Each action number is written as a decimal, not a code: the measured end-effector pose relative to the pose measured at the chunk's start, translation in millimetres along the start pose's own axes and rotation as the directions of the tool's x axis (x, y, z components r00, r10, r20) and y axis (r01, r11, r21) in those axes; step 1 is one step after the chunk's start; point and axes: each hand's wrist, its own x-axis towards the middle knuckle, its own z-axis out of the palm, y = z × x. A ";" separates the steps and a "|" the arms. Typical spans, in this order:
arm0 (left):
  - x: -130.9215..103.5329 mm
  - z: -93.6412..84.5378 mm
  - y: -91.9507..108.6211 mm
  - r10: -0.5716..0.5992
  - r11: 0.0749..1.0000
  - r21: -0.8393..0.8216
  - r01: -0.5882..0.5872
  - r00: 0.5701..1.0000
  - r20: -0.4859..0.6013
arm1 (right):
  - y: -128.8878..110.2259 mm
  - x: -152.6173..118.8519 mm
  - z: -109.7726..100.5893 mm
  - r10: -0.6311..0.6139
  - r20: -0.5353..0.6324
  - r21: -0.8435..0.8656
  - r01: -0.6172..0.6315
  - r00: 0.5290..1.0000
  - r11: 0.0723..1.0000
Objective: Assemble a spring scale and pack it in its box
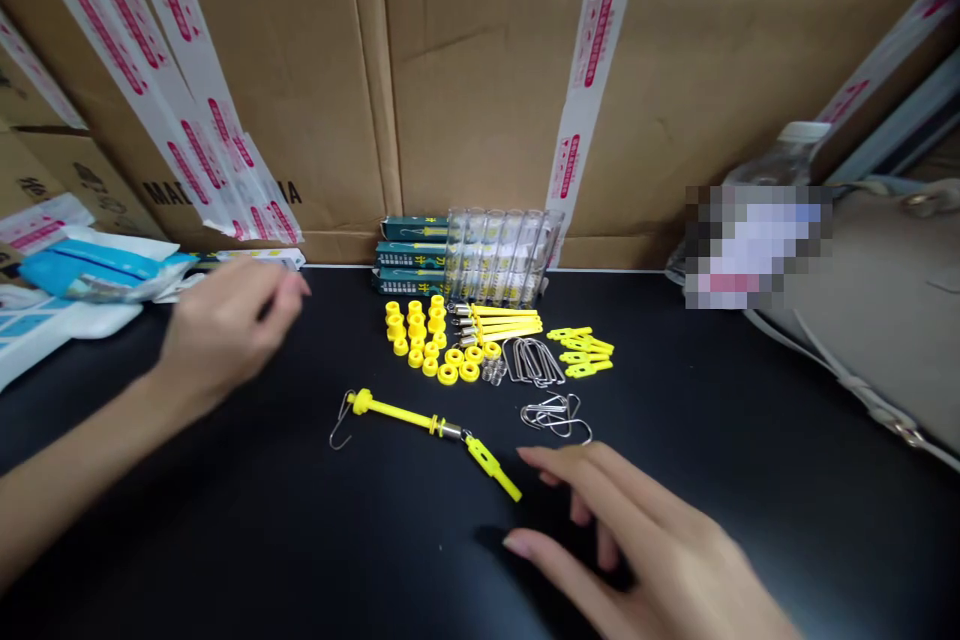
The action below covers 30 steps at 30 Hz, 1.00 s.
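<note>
- Black tabletop [262,540] meets cardboard [480,70] at twelve o'clock, spreads wide toward six
- yellow hooked rod [401,413] lies mid-tabletop
- right hand [660,530] at its four, grip apart
- left hand [229,320] at its ten, grip curled together

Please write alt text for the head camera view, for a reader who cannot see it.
A hooked yellow rod assembly lies on a black table between a person's curled left hand and open right hand. Behind it are small yellow parts, bent metal wires and a clear rack, before cardboard.
</note>
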 end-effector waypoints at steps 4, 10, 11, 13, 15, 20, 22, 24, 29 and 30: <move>9.4 -6.9 77.7 0.297 0.916 -0.260 -0.307 0.952 -0.077 | -1.8 22.8 18.2 -0.029 0.126 -0.119 0.044 0.992 0.992; 24.1 6.1 114.3 0.385 0.722 -0.555 -0.413 0.907 -0.173 | -3.5 46.7 22.2 -0.236 0.103 -0.250 0.254 0.966 0.934; 27.2 11.1 112.9 0.358 0.715 -0.574 -0.400 0.914 -0.190 | -2.7 50.5 23.0 -0.262 0.089 -0.271 0.276 0.961 0.922; 32.7 20.2 110.0 0.292 0.713 -0.604 -0.354 0.935 -0.204 | 0.9 57.9 26.0 -0.310 0.063 -0.294 0.315 0.949 0.902; 35.9 25.5 109.6 0.230 0.718 -0.624 -0.309 0.951 -0.206 | 6.7 64.5 30.0 -0.378 0.012 -0.301 0.364 0.926 0.881; 24.5 19.8 117.4 0.111 0.677 -0.714 -0.176 0.984 -0.137 | 19.7 72.1 33.1 -0.496 -0.078 -0.247 0.465 0.865 0.850; 14.0 16.7 120.1 0.112 0.636 -0.755 -0.163 0.987 -0.120 | 21.7 71.7 31.2 -0.485 -0.134 -0.188 0.458 0.864 0.869; 4.6 16.1 122.0 0.113 0.617 -0.777 -0.125 0.991 -0.070 | 23.0 70.7 29.8 -0.445 -0.177 -0.120 0.430 0.878 0.895; -2.2 21.5 126.2 0.078 0.800 -0.599 -0.046 0.997 0.028 | 26.2 71.0 32.3 -0.305 -0.254 0.006 0.317 0.918 0.948; -1.4 22.8 126.9 0.069 0.823 -0.567 -0.016 0.995 0.071 | 26.8 71.2 32.9 -0.288 -0.266 0.013 0.302 0.920 0.953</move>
